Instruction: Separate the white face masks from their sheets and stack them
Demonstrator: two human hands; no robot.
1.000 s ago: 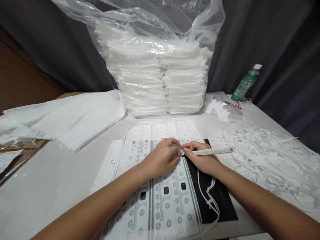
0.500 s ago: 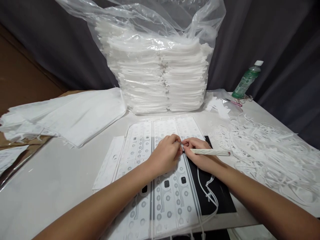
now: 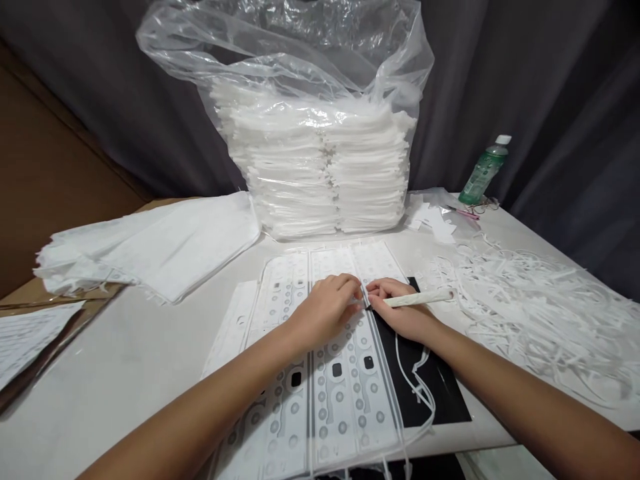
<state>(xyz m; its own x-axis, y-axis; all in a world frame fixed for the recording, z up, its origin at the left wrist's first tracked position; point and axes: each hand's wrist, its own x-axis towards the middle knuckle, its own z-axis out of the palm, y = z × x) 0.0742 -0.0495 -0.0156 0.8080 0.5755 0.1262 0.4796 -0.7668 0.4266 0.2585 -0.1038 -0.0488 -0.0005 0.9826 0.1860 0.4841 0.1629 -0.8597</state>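
Observation:
A white die-cut sheet (image 3: 300, 373) with rows of round pads and dark cut-outs lies on a black mat (image 3: 430, 393) in front of me. My left hand (image 3: 325, 310) rests on the sheet, its fingertips pinching a thin white strip at the sheet's right part. My right hand (image 3: 403, 312) meets it there and holds a white pen-like tool (image 3: 425, 299), tip pointing at the pinch spot. A loose white strip (image 3: 417, 383) curls across the mat.
A big clear plastic bag (image 3: 320, 153) of stacked white sheets stands at the back. A pile of flat sheets (image 3: 160, 243) lies to the left, a heap of peeled strips (image 3: 540, 313) to the right. A green bottle (image 3: 483, 172) stands far right.
Both hands stay together at the same spot on the sheet. The view has shifted a little to the left and the tool's far end has tilted up slightly.

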